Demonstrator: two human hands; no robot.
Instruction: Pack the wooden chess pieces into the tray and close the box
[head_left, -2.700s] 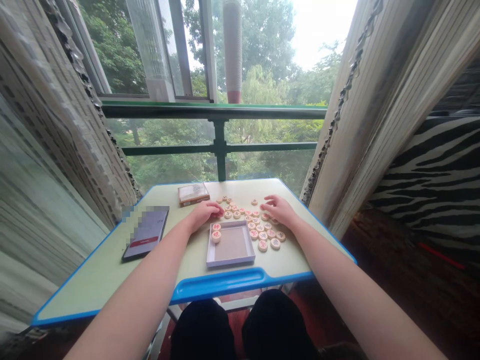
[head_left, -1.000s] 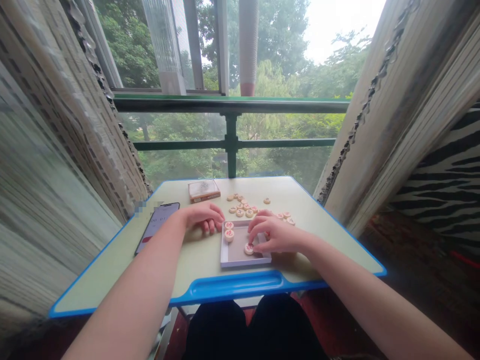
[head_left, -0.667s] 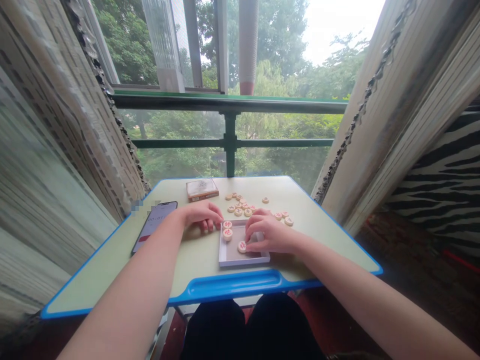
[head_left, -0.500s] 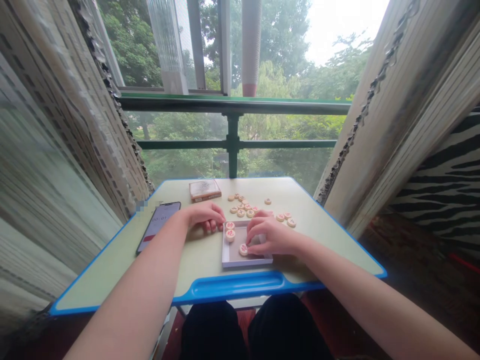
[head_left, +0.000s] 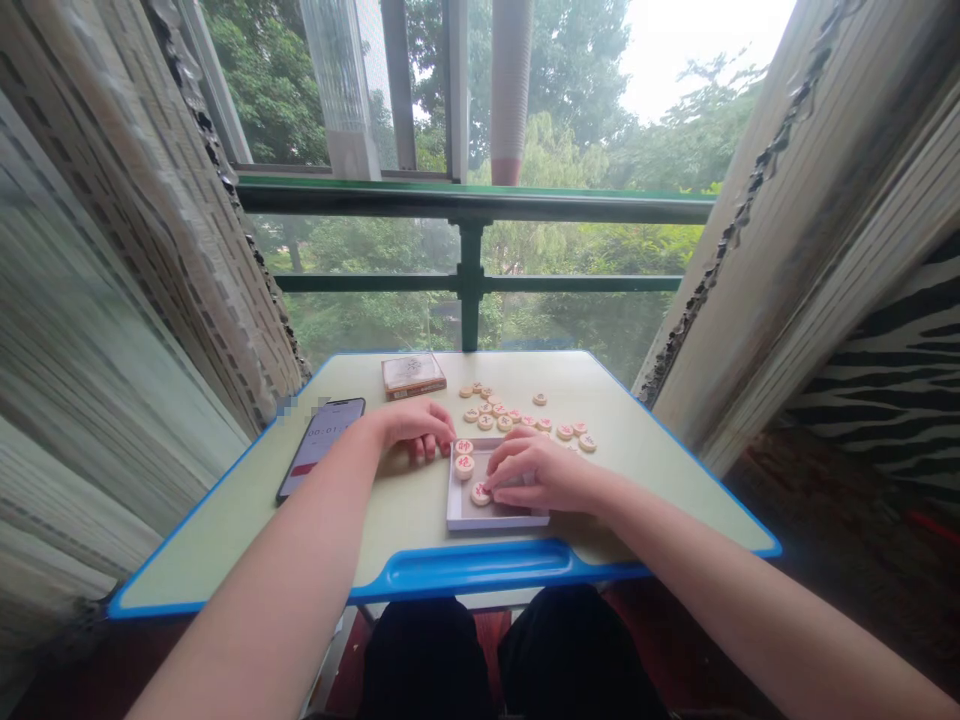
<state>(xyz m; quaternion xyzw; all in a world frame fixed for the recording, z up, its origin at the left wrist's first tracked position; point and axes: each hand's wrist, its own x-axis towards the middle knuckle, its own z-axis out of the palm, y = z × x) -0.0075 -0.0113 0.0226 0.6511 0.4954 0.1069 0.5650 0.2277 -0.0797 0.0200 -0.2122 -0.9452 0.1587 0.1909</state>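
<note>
Greenery fills the window [head_left: 420, 240] beyond a pale table [head_left: 255, 570] edged in blue. On it, a shallow tray [head_left: 499, 523] holds two red-marked pieces [head_left: 464, 467] at its far left corner. Another piece [head_left: 480, 493] lies nearer the front, where the right hand [head_left: 504, 483] is placing or sliding it, I judge. Bent fingers meet its right edge; whether they pinch or merely push, I cannot tell. Moving it would call for light fingertip pressure, keeping it level. It lies flat, face up; being round, it has no long axis, and its partly covered mark hides which way it points. The left hand [head_left: 420, 430] curls loosely by the tray's far left corner, its grip unclear. Loose pieces [head_left: 485, 422] lie beyond the tray; a phone [head_left: 315, 450] lies left.
</note>
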